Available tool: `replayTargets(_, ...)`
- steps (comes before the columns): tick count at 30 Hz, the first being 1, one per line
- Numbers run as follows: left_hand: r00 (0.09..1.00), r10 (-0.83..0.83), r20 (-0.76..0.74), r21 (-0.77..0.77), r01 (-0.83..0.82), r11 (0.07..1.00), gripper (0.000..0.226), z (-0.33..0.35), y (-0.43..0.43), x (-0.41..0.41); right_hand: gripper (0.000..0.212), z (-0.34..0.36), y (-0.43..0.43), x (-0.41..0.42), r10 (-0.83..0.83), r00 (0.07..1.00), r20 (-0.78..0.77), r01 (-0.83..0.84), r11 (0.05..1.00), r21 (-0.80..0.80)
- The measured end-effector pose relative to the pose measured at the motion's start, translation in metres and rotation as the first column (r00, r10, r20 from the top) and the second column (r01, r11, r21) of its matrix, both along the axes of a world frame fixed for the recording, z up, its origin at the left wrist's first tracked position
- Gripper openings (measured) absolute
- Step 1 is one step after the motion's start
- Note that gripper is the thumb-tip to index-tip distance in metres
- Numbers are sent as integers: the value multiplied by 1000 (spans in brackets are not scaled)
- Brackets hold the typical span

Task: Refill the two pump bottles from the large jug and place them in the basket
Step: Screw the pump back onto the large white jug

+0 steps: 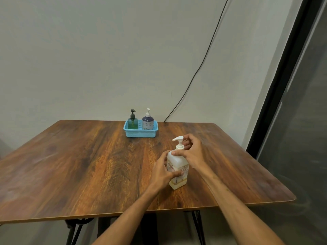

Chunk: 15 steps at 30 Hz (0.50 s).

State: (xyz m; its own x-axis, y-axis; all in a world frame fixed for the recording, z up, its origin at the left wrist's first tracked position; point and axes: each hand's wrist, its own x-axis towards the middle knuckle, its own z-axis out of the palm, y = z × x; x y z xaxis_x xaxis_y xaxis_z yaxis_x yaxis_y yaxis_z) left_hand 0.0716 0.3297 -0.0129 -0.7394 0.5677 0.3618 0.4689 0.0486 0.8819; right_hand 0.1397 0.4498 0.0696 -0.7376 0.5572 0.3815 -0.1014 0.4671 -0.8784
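On the near right part of the wooden surface (88,156), a large jug (177,171) of translucent white plastic is stood upright, with a pale yellowish liquid showing low in its base and a white pump head (178,141) fitted on top.

Left hand (163,171): wrapped around the jug's body, fingers pressed against the label side, bracing it.

Right hand (192,152): curled about the pump collar, thumb and fingers closed on the neck; a twisting grip is judged likely, though whether the pump is being loosened or tightened cannot be told.

At the far edge of the surface, well apart from the jug, a blue basket (140,132) is set. Two pump bottles are held upright in it, side by side: a green bottle (132,123) with a dark pump, and a purple bottle (148,123) with a white pump. Fill levels cannot be read reliably at this distance.

Hazards noted, as judgements:
- Tipping of the jug, if the collar is turned hard while the body is only lightly braced; little liquid is left to weigh it down.
- Drips onto the surface from the dip tube, if the pump is lifted out quickly.
- Slipping of a soapy hand on the smooth plastic.
- Spillage at the narrow necks of the small bottles, should pouring be attempted without steadying them.
- A jug too nearly empty to fill both bottles, if refilling remains to be done.
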Motion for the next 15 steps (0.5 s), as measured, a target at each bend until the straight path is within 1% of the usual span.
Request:
replayTargets(2,1000,-2,-3,-2,2,1000,78,1,0,0,60,-2,-1,1,2,1000,-11,-3,1000,-29)
replayTargets(5,1000,-3,-13,-10,3,1000,79,1,-1,0,72,-1,7,7,86,996,-12,-87,994,-60)
replayTargets(7,1000,-1,-15,-8,1,1000,79,0,-1,-1,65,2,13,11,124,992,2,-124,991,-56)
replayTargets(10,1000,-5,-18,-6,4,1000,79,1,0,0,51,3,11,10,69,998,-12,-69,997,-37)
replayTargets(13,1000,-5,-7,-3,5,1000,80,1,0,0,52,1,3,5,9,1000,-22,-9,1000,-15)
replayTargets(15,1000,-3,-10,-6,3,1000,80,1,0,0,57,-2,2,4,12,999,-30,-12,1000,-21)
